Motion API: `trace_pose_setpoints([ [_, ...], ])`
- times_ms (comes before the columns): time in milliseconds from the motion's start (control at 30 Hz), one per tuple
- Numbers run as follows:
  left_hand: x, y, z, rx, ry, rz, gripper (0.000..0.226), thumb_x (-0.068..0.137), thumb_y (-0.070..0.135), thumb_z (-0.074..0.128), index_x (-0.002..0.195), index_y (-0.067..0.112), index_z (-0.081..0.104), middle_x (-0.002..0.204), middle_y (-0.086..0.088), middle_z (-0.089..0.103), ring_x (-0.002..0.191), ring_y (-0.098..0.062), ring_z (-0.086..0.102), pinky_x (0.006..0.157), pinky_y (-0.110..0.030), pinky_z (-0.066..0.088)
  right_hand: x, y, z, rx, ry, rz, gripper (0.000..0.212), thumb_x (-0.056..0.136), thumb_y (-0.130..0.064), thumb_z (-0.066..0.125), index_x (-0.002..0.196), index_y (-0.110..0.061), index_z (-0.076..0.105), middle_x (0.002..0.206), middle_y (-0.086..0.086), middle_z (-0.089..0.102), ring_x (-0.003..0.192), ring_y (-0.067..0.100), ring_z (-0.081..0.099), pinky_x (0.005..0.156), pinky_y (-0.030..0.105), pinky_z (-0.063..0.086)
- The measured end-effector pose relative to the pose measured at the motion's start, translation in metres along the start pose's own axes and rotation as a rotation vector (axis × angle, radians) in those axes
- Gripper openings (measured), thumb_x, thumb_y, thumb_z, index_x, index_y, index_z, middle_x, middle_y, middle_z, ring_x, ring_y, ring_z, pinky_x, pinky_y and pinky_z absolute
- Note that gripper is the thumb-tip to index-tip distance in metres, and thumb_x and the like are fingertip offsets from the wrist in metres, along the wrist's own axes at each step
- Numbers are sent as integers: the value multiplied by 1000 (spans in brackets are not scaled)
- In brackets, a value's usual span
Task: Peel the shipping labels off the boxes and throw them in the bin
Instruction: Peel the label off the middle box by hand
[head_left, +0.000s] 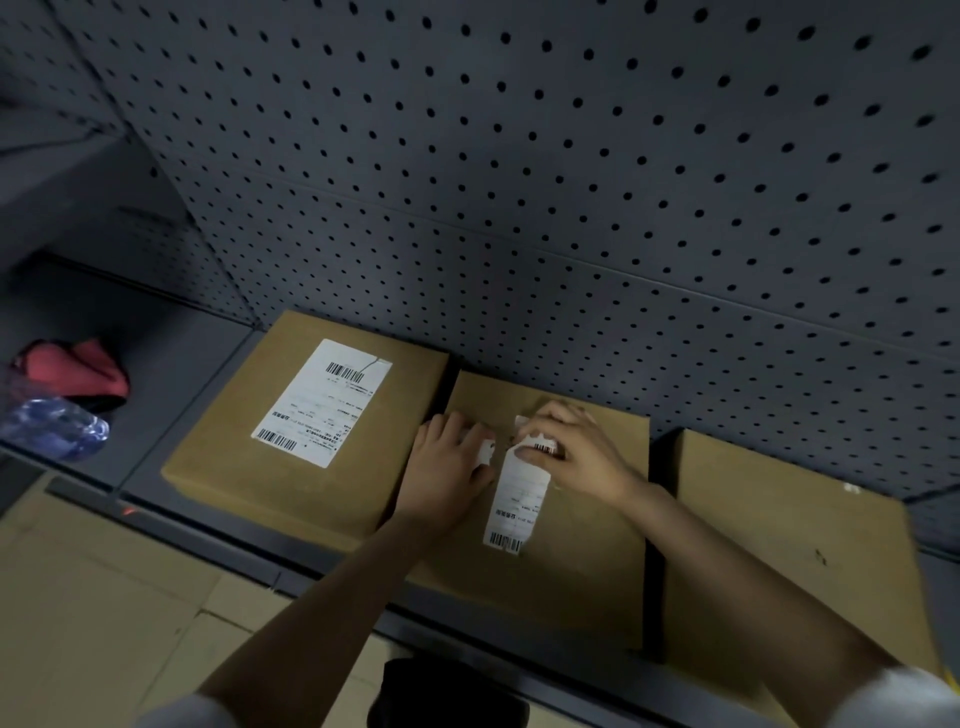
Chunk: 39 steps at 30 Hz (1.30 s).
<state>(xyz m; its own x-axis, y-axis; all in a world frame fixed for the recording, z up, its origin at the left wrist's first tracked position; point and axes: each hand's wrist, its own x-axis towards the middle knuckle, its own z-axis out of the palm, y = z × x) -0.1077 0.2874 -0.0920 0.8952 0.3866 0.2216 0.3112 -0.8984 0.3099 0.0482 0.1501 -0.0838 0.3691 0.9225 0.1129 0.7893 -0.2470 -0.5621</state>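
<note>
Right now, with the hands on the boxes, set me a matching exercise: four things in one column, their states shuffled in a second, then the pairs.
Column one:
1. left box
2. middle box
3. right box
4. red cloth

Column two:
A. label torn, part peeled, gripped by both hands
B. lies crumpled on the shelf
C. label whole and stuck flat
D. top shows only a small white scrap

Pairs: 1-C, 2-A, 3-D, 4-B

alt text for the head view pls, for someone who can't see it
Both hands peel a torn white label off the middle box: the right hand pinches its top, the left hand holds a scrap. The left box keeps its label.
</note>
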Motion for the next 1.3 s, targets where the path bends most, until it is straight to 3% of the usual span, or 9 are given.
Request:
trace_pose_setpoints([
  [167,0,0,-1,-2,-10,-7,33,72,25,69,101,14,58,98,-10,56,89,-29,51,79,-41,45,4,-8,5,-2,48,91,9,89,-31,60,92,-26,67,91,-17,50,90,2,46,87,28,32],
  [367,0,0,-2,4,-35,-18,32,77,25,67,105,14,58,105,-9,56,93,-27,51,80,-38,46,-37,-20,-8,29,-67,101,26,86,-44,45,91,-27,64,92,-25,47,95,-1,45,93,20,28],
  [600,0,1,-4,12,-49,-27,29,79,22,64,106,11,59,107,-13,55,96,-31,50,85,-44,46,-94,-35,-24,72,-196,138,10,91,-31,56,94,-26,65,86,-28,42,94,-17,37,88,6,21],
  [867,-2,4,-8,40,-47,-12,26,80,22,61,104,10,59,106,-14,57,96,-32,52,85,-45,47,-114,-47,-40,88,-237,189,7,90,-25,58,91,-25,65,93,-10,52,93,-3,45,87,12,30],
  [1000,-4,5,-11,78,-70,8,37,80,34,38,99,12,61,99,-12,59,89,-31,56,80,-43,50,-119,-63,-45,77,-304,181,7,91,-23,56,93,-23,63,93,-14,47,96,2,45,87,15,35],
  [1100,-5,10,-15,132,-29,90,27,74,27,63,96,12,62,94,-12,60,85,-31,58,79,-43,50,-125,-75,-52,87,-352,204,7,91,-21,56,93,-23,63,90,-20,44,93,-2,46,83,11,34],
  [1167,-7,13,-17,153,-15,131,35,63,21,78,94,13,63,92,-10,61,83,-30,58,79,-42,51,-132,-83,-56,117,-378,232,9,91,-18,56,92,-23,63,89,-20,46,88,-5,47,77,7,35],
  [1300,-7,12,-15,178,-13,139,39,59,21,83,93,11,64,91,-13,61,81,-31,58,77,-41,50,-150,-92,-69,91,-366,283,12,91,-16,55,88,-26,62,89,-19,48,87,-4,49,80,8,37],
])
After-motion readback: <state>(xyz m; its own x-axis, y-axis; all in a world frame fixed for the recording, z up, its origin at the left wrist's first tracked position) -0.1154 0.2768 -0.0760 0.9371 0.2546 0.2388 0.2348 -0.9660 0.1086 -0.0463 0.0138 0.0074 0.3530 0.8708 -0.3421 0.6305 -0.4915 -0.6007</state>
